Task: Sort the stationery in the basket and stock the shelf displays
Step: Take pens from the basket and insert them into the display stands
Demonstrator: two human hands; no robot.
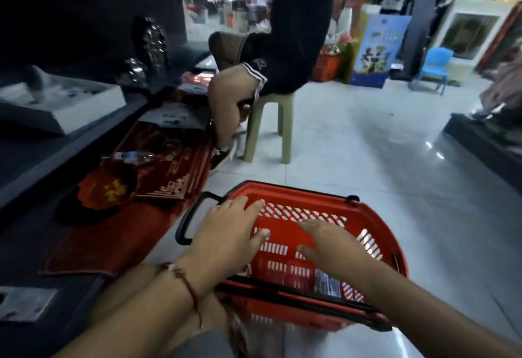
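My left hand (228, 233) and right hand (333, 244) both hung flat over the basket (375, 222), fingers straight and spread, holding nothing. The basket sat on the floor (353, 145) just in front of me, nearly bare; only a small packet (327, 282) lay by its near wall. I judged I was at the reaching-in stage of sorting. Next I would need to drop a hand to that packet, pinch it, then carry it left to the shelf (42, 154) beside the red mats (158, 159).
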